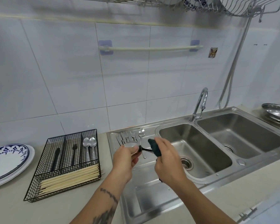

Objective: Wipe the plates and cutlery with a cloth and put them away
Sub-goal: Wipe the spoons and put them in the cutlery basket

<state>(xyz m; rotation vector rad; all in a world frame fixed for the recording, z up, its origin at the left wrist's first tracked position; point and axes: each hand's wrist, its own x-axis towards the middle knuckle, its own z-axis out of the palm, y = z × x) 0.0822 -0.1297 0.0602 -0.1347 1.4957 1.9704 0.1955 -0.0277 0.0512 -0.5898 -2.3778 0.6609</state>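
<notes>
My left hand (125, 157) pinches one end of a thin black piece of cutlery (145, 149) above the steel draining board (152, 196). My right hand (166, 157) grips a dark green cloth (154, 147) wrapped around the utensil's other end. Behind the hands, several steel forks (127, 138) and a spoon (141, 135) lie on the draining board. A black wire cutlery tray (39, 186) on the counter to the left holds two spoons (89, 147), a black knife (56, 157), a black fork (73, 152) and wooden chopsticks (71, 177). Blue-patterned plates (8, 160) are stacked at the far left.
A double steel sink (199, 125) with a tap (200, 102) lies to the right. Steel bowls (276, 113) are stacked at the far right. A wire dish rack (233, 7) with dishes hangs overhead, and a towel rail (149, 49) is on the tiled wall.
</notes>
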